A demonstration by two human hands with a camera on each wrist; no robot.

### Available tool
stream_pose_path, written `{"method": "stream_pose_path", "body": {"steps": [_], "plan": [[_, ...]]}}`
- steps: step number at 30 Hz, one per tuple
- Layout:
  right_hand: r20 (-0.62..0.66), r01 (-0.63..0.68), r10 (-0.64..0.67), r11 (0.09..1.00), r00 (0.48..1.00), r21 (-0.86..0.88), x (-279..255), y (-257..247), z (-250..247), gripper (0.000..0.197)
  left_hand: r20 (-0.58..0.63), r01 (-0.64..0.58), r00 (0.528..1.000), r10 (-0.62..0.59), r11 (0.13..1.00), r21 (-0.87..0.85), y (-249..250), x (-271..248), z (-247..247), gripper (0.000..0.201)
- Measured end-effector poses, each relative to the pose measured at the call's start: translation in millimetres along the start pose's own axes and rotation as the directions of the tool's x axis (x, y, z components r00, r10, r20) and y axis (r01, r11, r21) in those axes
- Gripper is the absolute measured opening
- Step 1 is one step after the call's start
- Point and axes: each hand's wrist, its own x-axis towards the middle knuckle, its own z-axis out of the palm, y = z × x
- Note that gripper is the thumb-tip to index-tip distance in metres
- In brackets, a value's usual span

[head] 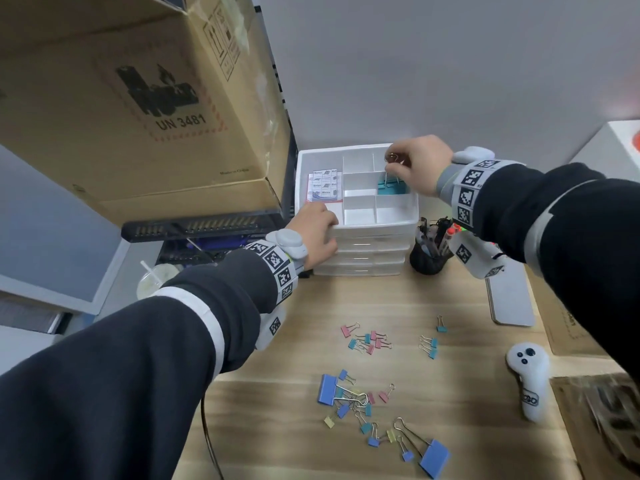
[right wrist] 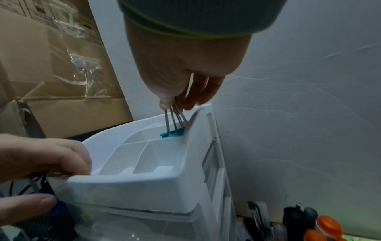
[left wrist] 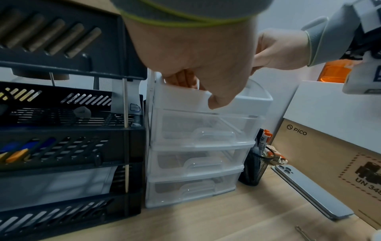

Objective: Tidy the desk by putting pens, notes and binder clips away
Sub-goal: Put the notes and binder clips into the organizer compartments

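A white drawer organizer stands at the back of the desk, its top tray split into compartments. My right hand pinches the wire handles of a large teal binder clip, which hangs in the middle right compartment; the right wrist view shows the clip low against the tray's right wall. My left hand grips the tray's front left corner, fingers inside and thumb on the front. A notes pad lies in the left compartment. Several coloured binder clips lie loose on the desk.
More clips and a large blue one lie nearer me. A black mesh pen cup stands right of the organizer. A phone, a white controller, a cardboard box and black letter trays surround it.
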Motion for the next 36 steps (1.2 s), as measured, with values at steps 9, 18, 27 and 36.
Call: {"method": "stream_pose_path", "body": {"steps": [9, 18, 27, 36], "plan": [[-0.111, -0.023, 0.027, 0.999, 0.993, 0.038, -14, 19, 13, 0.048, -0.158, -0.056, 0.986, 0.047, 0.997, -0.053, 0, -9, 6, 0.039], [-0.175, -0.245, 0.318, 0.907, 0.932, 0.342, -95, 29, 39, 0.01, 0.067, -0.062, 0.996, 0.063, 0.998, -0.017, -6, -45, 12, 0.012], [0.823, -0.251, 0.322, 0.941, 0.467, -0.226, -227, 35, 142, 0.051, 0.507, -0.021, 0.861, -0.031, 0.995, 0.095, -5, -100, 83, 0.027], [0.827, -0.087, 0.517, 0.855, 0.222, -0.511, -312, 8, 172, 0.081, 0.674, -0.081, 0.738, -0.035, 0.987, 0.14, 17, -136, 141, 0.031]]}}
